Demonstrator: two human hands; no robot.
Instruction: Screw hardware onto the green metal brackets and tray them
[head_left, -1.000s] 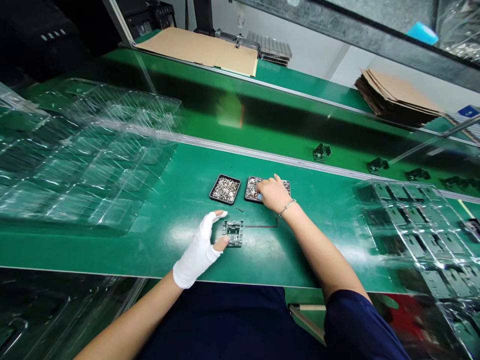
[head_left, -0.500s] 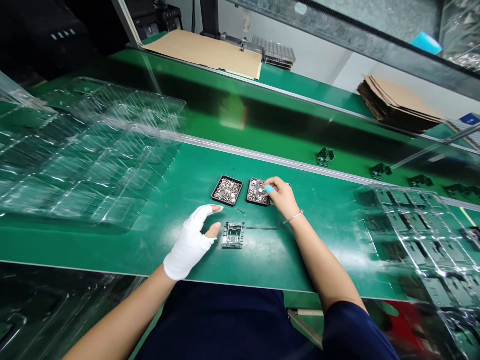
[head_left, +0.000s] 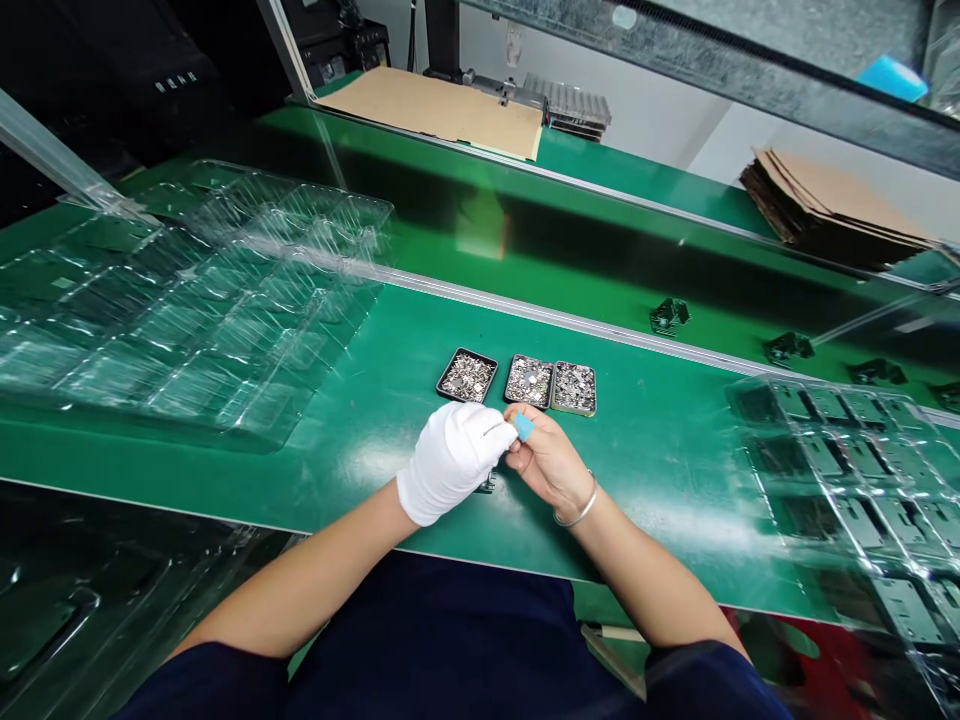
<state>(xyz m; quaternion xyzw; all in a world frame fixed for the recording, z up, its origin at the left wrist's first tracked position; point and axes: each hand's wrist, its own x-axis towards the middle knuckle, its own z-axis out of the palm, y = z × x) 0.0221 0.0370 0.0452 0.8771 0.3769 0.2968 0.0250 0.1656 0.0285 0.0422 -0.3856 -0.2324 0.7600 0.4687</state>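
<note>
My left hand [head_left: 456, 458], in a white glove with bare fingertips, is closed in a pinch. Its fingers meet those of my right hand [head_left: 551, 462], also pinched, with blue tape on one finger and a bracelet at the wrist. Whatever lies between the fingertips is too small and covered to name. Below the left hand shows the edge of a metal frame-like part [head_left: 486, 483], mostly hidden. Just beyond the hands, small metal pieces [head_left: 468, 377] fill a black square dish [head_left: 448, 370]. To its right are a second dish [head_left: 509, 381] and a third [head_left: 595, 390], likewise full.
Clear plastic compartment trays [head_left: 202, 310] lie at the left. Another clear tray [head_left: 862, 460] at the right holds several flat metal parts. Dark metal assemblies [head_left: 670, 316] stand in a row behind the ledge [head_left: 570, 325]. Cardboard sheets [head_left: 832, 205] are stacked farther back.
My right hand has come back from the dishes toward me, uncovering the third one. The left hand has moved right and closed, meeting it above the metal part and hiding most of that.
</note>
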